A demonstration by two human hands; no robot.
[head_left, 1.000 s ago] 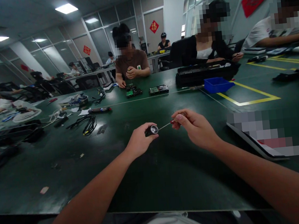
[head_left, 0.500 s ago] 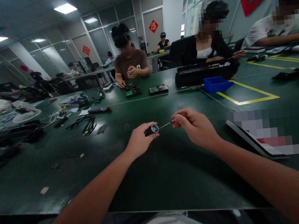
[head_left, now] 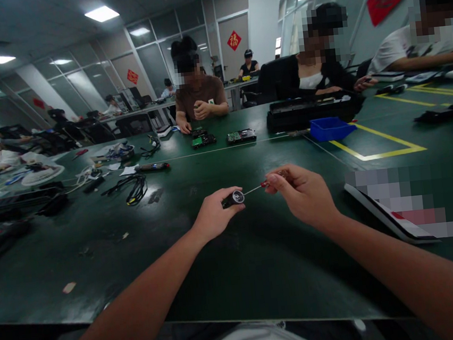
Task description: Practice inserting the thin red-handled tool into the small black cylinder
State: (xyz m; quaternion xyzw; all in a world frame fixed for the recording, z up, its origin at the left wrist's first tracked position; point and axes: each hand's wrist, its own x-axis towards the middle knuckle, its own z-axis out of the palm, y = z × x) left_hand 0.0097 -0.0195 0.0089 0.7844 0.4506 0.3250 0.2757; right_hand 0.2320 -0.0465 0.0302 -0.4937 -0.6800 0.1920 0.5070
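My left hand [head_left: 213, 214] is closed around a black cylindrical part [head_left: 227, 201]. Its pale round end, with recesses inside, faces the right hand. In my right hand [head_left: 303, 192] is a screwdriver [head_left: 278, 178] with a reddish, see-through handle, pinched between thumb and fingers. The thin shaft points left, and its tip meets the round end or lies right in front of it; I cannot tell how deep it sits. Both hands are over the green table [head_left: 236, 276], and the fingers hide most of the cylinder.
On the table are coiled black cables [head_left: 134, 189], a dark rod-shaped tool [head_left: 152, 167], circuit boards [head_left: 241, 135], a blue bin [head_left: 331, 128] and a long black housing [head_left: 313, 112]. A booklet-like item [head_left: 391, 213] is beside my right forearm. Co-workers sit across the table.
Both hands, with the cylinder and the screwdriver, have shifted slightly to the right. The grips look the same, and the view has moved a little.
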